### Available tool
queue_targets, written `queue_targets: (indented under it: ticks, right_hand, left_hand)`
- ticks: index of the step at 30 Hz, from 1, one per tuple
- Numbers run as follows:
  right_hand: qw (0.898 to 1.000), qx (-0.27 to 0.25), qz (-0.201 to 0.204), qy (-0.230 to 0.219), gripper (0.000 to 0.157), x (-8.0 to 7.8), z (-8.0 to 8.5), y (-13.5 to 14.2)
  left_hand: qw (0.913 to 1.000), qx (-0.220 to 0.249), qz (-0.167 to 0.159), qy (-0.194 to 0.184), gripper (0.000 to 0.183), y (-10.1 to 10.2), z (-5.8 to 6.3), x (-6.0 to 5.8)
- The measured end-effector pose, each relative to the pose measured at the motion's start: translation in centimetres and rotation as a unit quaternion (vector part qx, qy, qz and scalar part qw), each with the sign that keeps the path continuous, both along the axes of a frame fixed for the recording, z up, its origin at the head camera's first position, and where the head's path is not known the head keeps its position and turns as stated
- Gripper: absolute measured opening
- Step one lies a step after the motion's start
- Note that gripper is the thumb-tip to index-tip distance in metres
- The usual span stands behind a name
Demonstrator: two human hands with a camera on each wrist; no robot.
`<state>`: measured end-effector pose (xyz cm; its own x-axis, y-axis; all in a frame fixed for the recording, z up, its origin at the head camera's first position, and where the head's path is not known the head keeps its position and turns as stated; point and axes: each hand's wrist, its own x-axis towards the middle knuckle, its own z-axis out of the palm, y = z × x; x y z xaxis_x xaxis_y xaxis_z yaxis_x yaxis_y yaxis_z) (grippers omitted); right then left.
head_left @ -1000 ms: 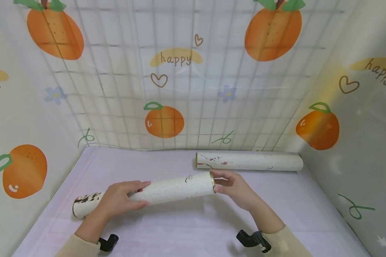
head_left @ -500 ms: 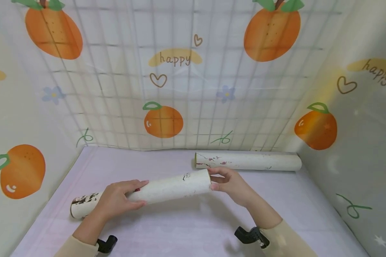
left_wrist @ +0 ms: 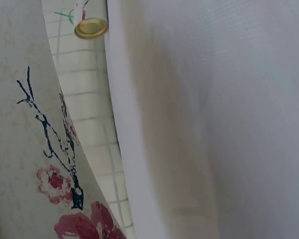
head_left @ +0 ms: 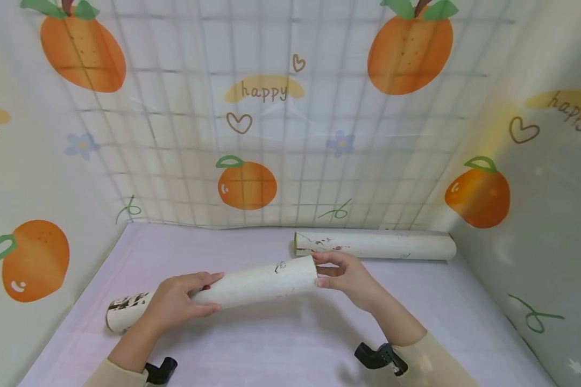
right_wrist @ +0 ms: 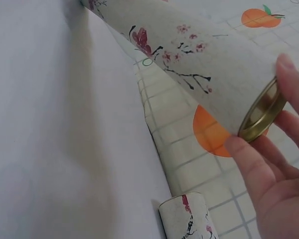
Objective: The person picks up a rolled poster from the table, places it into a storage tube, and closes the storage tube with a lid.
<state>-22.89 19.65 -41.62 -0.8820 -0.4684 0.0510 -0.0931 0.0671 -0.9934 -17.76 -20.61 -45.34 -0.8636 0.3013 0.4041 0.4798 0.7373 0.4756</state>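
Note:
A long white cardboard tube [head_left: 266, 280], printed with dark branches and red blossoms, slants above the table with its right end raised. My left hand [head_left: 179, 298] grips it from above around its left-middle part, thumb and fingers on opposite sides. At the raised end, my right hand [head_left: 351, 282] pinches the rim between thumb and fingertips. In the right wrist view a gold metal cap [right_wrist: 264, 112] sits in that end, with fingertips on both sides of it. The left wrist view shows the printed tube side [left_wrist: 45, 134], with almost none of the hand.
A second white blossom-printed tube [head_left: 377, 245] lies along the back right of the table; its gold end [left_wrist: 91, 28] shows in the left wrist view. A pale lilac cloth [head_left: 281, 344] covers the table. Orange-printed curtains [head_left: 252, 129] enclose the back and sides.
Both hands and the held tube have shifted slightly left, and the raised end has turned so its gold rim shows less. The grip of both hands looks the same.

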Motion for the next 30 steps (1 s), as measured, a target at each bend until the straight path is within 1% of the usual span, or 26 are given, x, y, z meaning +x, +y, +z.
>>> queue_targets:
  ticks: [4, 10, 13, 20, 27, 30]
  right_hand:
    - [1.000, 0.013, 0.005, 0.019, 0.059, 0.06, 0.00, 0.41]
    - [0.998, 0.017, 0.042, 0.048, 0.058, 0.20, 0.09, 0.91]
    - [0.997, 0.014, 0.049, 0.055, 0.059, 0.23, 0.10, 0.97]
    - [0.998, 0.023, 0.027, 0.060, 0.062, 0.25, 0.12, 0.70]
    - [0.997, 0.025, 0.025, 0.067, 0.061, 0.24, -0.01, 0.61]
    - [0.997, 0.030, 0.025, 0.071, 0.061, 0.26, -0.16, 0.63]
  left_hand:
    - [0.9999, -0.005, 0.002, -0.013, 0.063, 0.13, 0.09, 0.08]
    - [0.9997, -0.005, 0.002, -0.022, 0.063, 0.13, 0.30, 0.34]
    - [0.9998, 0.000, 0.000, -0.022, 0.063, 0.14, 0.32, 0.28]
    - [0.9995, 0.009, 0.001, -0.031, 0.063, 0.12, 0.19, 0.09]
    - [0.9999, -0.010, 0.001, 0.000, 0.063, 0.06, -0.27, -0.05]
    - [0.9999, -0.014, 0.000, 0.003, 0.063, 0.00, -0.33, 0.01]
